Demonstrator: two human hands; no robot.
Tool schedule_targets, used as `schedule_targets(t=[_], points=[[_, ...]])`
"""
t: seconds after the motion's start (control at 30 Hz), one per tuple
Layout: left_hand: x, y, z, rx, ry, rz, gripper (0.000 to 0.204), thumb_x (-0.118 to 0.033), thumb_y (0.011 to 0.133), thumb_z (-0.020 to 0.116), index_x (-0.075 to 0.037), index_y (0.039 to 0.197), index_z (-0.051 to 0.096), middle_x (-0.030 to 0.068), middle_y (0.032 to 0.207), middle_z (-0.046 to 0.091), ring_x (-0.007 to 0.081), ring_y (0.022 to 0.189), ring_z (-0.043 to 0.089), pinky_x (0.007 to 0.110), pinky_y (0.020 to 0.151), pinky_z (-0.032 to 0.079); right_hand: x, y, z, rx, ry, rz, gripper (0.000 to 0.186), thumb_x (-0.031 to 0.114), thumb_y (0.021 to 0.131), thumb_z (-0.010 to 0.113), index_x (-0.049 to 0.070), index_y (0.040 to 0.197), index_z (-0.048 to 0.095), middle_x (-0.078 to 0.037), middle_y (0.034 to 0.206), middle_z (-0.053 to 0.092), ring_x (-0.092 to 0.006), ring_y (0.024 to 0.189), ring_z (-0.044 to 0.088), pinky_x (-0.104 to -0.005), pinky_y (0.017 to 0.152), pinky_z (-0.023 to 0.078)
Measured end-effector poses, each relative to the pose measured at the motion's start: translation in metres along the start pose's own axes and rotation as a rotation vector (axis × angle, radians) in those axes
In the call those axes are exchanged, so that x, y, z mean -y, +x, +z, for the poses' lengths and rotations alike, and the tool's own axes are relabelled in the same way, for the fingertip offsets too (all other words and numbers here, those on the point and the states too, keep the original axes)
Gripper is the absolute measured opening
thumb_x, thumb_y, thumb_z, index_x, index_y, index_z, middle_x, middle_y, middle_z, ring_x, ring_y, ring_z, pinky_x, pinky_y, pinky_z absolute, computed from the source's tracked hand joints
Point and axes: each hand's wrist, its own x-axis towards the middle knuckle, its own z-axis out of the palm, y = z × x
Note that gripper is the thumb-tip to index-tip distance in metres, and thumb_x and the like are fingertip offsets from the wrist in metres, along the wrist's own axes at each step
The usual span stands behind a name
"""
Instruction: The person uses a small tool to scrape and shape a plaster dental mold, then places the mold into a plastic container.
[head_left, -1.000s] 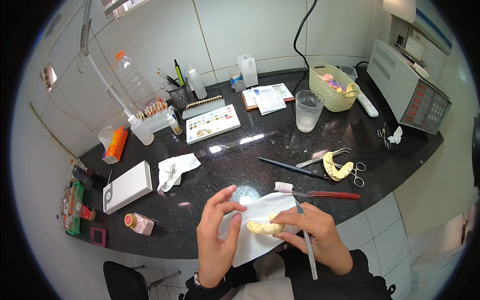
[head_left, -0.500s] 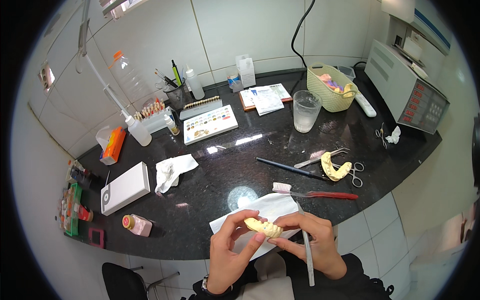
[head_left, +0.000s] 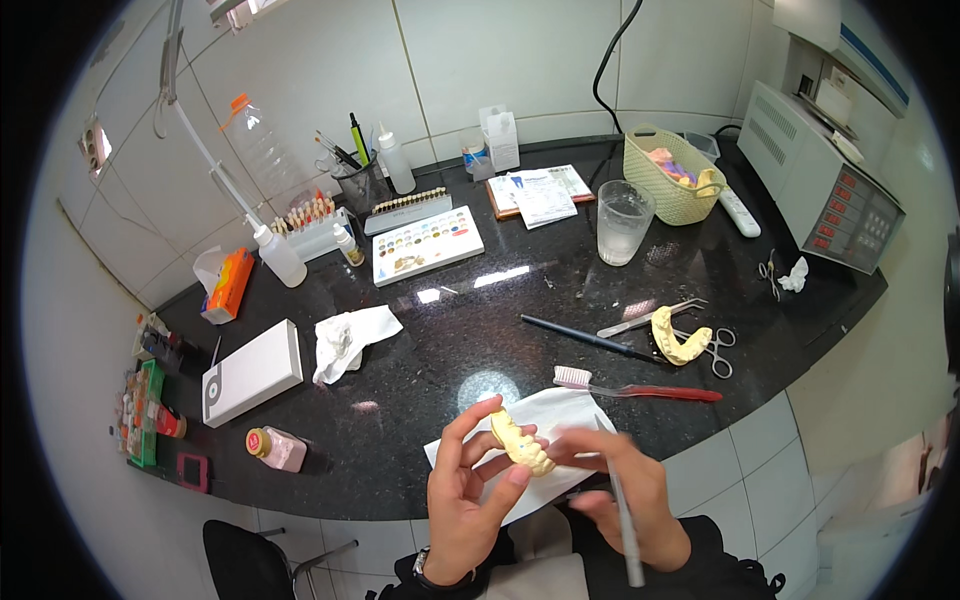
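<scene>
My left hand [head_left: 465,515] grips a pale yellow dental cast [head_left: 522,448] between thumb and fingers, its row of teeth tilted upward to the left. My right hand [head_left: 642,498] is partly smeared by motion, just right of the cast. A slim silver metal instrument [head_left: 628,535] is held between its fingers, slanting down toward me. The right fingertips are near the cast's lower end; whether they touch it I cannot tell. Below both hands lies a white paper sheet [head_left: 565,412] on the black counter's front edge.
Beyond the paper lies a red-handled toothbrush [head_left: 650,392]. Past it are a dark blue pen-like tool [head_left: 580,335], tweezers [head_left: 640,320], another cast [head_left: 672,347] and scissor-handled forceps [head_left: 722,355]. A glass of water [head_left: 622,235] and a pink bottle [head_left: 285,452] stand on the counter [head_left: 400,440].
The right fingers have come off the cast and blur as they move. My left hand has tipped the cast more steeply, its far end higher. The instrument stays in the right hand.
</scene>
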Motion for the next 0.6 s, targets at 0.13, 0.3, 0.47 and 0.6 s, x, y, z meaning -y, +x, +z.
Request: schedule_targets(t=[0.13, 0.3, 0.47, 0.6], points=[[0.008, -0.001, -0.006, 0.014, 0.102, 0.083, 0.062, -0.005, 0.08, 0.064, 0.002, 0.133, 0.032, 0.021, 0.11, 0.059, 0.0233, 0.106, 0.058, 0.034, 0.091, 0.048, 0.0, -0.006, 0.004, -0.311, 0.196, 0.127, 0.08, 0.074, 0.076, 0.043, 0.0, 0.106, 0.034, -0.01, 0.081, 0.047, -0.015, 0.067, 0.053, -0.0289, 0.061, 0.049], [0.013, -0.006, -0.007, 0.011, 0.085, 0.124, 0.061, -0.001, 0.08, 0.066, 0.001, 0.131, 0.034, 0.017, 0.11, 0.059, 0.0216, 0.11, 0.055, 0.035, 0.096, 0.044, 0.006, -0.004, 0.005, -0.255, 0.417, 0.312, 0.028, 0.023, 0.088, 0.064, -0.002, 0.086, 0.052, -0.013, 0.074, 0.059, -0.0172, 0.071, 0.059, -0.0356, 0.073, 0.052], [0.022, -0.008, -0.009, -0.027, 0.087, 0.179, 0.062, 0.0, 0.078, 0.068, 0.0, 0.13, 0.035, 0.0191, 0.112, 0.058, 0.0214, 0.109, 0.056, 0.035, 0.095, 0.045, 0.002, -0.002, 0.01, -0.186, 0.402, 0.292, 0.01, 0.0, 0.08, 0.066, -0.002, 0.085, 0.059, -0.018, 0.086, 0.066, -0.024, 0.091, 0.064, -0.0472, 0.101, 0.037], [0.024, -0.006, -0.01, -0.048, 0.079, 0.177, 0.061, 0.001, 0.078, 0.068, 0.0, 0.129, 0.034, 0.02, 0.113, 0.057, 0.0219, 0.108, 0.056, 0.034, 0.094, 0.046, 0.004, 0.001, 0.009, -0.117, 0.347, 0.297, 0.007, -0.002, 0.08, 0.063, -0.001, 0.086, 0.06, -0.017, 0.082, 0.068, -0.0263, 0.097, 0.064, -0.0516, 0.11, 0.024]])
